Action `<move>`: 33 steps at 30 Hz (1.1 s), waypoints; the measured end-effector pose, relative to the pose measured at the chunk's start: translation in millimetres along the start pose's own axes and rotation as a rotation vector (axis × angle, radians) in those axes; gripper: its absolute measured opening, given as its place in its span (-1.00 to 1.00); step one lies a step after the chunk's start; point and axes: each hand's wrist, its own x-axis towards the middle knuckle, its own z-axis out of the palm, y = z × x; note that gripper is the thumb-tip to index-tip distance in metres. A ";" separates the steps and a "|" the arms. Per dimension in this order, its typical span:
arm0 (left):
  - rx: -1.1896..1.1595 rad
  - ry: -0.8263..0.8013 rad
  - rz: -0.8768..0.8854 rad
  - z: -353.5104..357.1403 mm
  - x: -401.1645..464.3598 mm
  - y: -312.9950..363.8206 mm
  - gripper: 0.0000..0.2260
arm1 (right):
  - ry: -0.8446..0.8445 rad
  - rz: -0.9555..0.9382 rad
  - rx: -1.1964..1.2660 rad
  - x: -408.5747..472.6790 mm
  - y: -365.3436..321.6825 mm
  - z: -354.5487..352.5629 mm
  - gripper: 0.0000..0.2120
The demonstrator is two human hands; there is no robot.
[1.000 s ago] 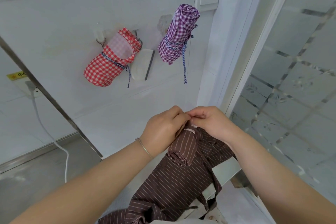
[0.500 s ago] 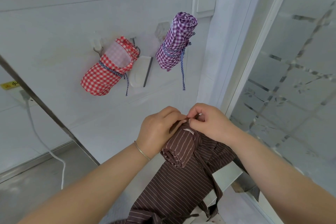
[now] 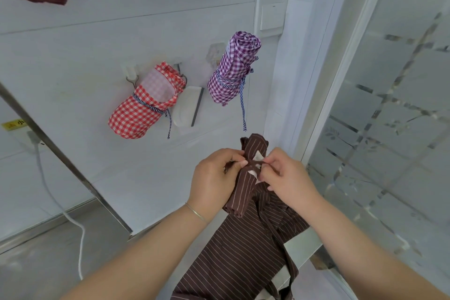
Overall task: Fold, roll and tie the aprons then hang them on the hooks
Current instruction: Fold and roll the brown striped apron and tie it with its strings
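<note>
From the head view, her left hand grips the soft brown striped apron roll held up before the wall, while right hand fingers pinch its thin strap; light, floppy cloth, best held mid-roll.

Two rolled aprons hung, two brown striped aprons, two hands.

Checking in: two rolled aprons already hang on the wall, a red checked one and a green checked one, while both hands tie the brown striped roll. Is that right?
Not quite. The head view shows the second hanging roll is a purple checked apron, not green. The rest holds: the red checked apron hangs on the wall, and the left hand and right hand pinch the tie around the brown striped roll.
</note>
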 end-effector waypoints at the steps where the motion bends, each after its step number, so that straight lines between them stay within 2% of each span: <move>1: -0.003 0.031 0.034 -0.1 1.8 3.1 -0.95 | -0.002 0.039 0.171 -2.1 -3.5 2.5 -0.92; 4: -0.041 0.014 0.168 3.5 1.7 17.8 -0.90 | -0.038 0.132 0.615 -9.5 -15.1 11.3 -0.39; 6: -0.107 -0.031 0.228 7.5 -0.2 32.1 -0.85 | 0.014 0.146 0.824 -10.9 -22.6 12.8 -0.17; 7: -0.141 -0.038 0.232 8.5 0.7 38.9 -0.82 | 0.044 0.139 0.917 -11.0 -26.3 10.9 -0.17; 10: -0.207 0.046 0.222 4.6 12.4 50.0 -0.81 | 0.055 0.173 1.164 -8.8 -38.0 -5.7 -0.43; 12: -0.097 0.111 0.301 -1.2 24.4 51.9 -0.84 | 0.054 0.179 1.206 -8.0 -47.3 -21.6 -0.50; 14: -0.020 0.096 0.409 -6.9 34.8 54.5 -0.82 | 0.047 0.119 1.215 -8.0 -58.0 -35.9 -0.55; 19: 0.102 0.159 0.577 -27.2 58.5 67.5 -0.79 | -0.023 -0.104 1.142 -5.8 -81.5 -61.1 -0.58; 25: 0.088 0.259 0.525 -56.7 95.7 89.9 -0.83 | -0.016 -0.307 0.878 18.9 -118.8 -81.6 -0.64; 29: 0.085 0.193 0.445 -90.9 133.0 113.6 -0.92 | -0.029 -0.402 0.839 47.7 -157.7 -100.3 -0.67; 33: 0.139 0.130 0.497 -121.1 163.3 130.7 -0.84 | 0.005 -0.425 0.816 74.8 -187.9 -108.0 -0.52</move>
